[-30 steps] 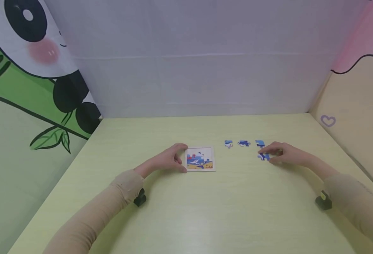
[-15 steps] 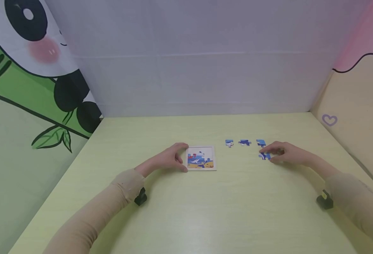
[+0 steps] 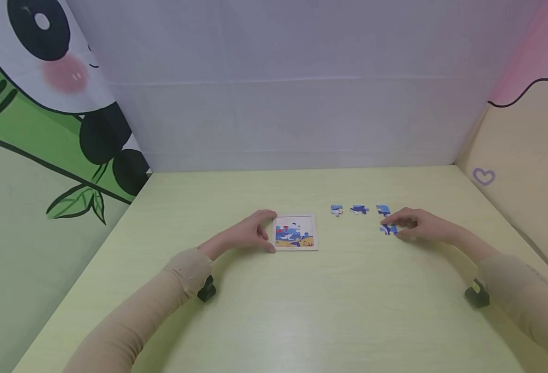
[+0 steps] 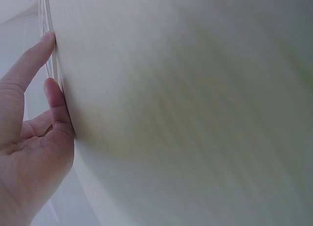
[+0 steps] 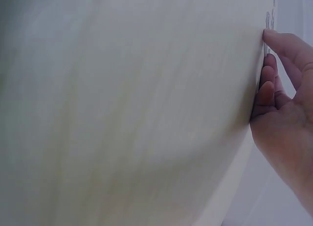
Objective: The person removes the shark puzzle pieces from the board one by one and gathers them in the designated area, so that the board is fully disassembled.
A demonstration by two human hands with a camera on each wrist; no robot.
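A small square jigsaw puzzle board with a white rim lies on the table, partly filled with a blue and yellow sea picture; its upper right shows bare white. My left hand holds its left side, thumb at the near corner and index finger at the far one. To the right, my right hand pinches a blue and white puzzle piece lying on the table, between thumb and index finger. In the right wrist view, the thumb meets a thin piece edge. The left wrist view has the thumb against the board's edge.
Beyond the right hand lie a blue corner piece, a dark blue piece and a light blue piece in a row. A pale cloth wall closes the table's far side, with printed panels left and right.
The view has shifted very slightly since the earliest frame. Both hands, the board and the loose pieces keep their places on the table.
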